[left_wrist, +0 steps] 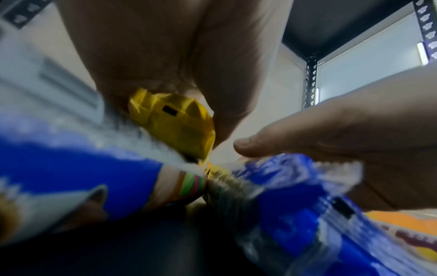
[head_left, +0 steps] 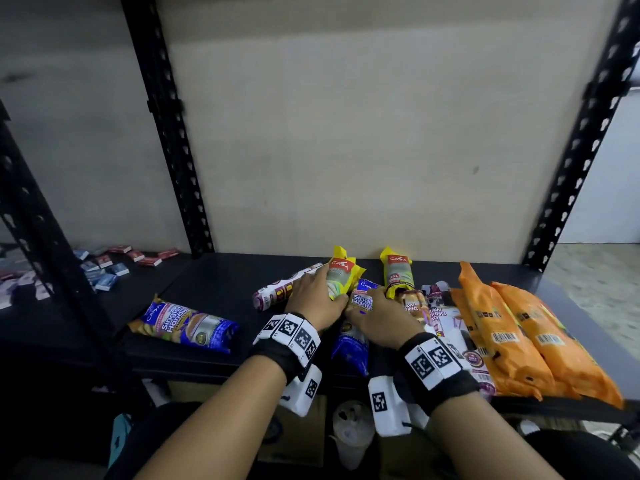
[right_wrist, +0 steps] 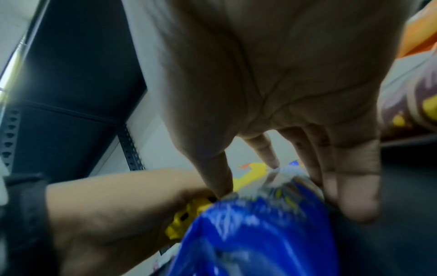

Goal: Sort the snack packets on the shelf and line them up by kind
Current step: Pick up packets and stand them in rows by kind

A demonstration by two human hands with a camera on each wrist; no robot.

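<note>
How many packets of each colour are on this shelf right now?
Yellow: 2, one gripped by the left hand, one standing behind
Blue: 2, one lying at the left, one under the right hand
Orange: 2
White and purple: at least 3
Total: at least 9

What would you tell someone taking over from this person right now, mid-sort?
Left hand grips a yellow packet at mid-shelf. Right hand grips a blue packet right beside it.
A second yellow packet lies just right of them; another blue packet lies apart on the left. A white-and-purple packet sits behind the left hand, more white ones by the right hand.
Done: the orange packets lie side by side at the right end.
Left: pair the yellows, pair the blues, gather the whites.
</note>
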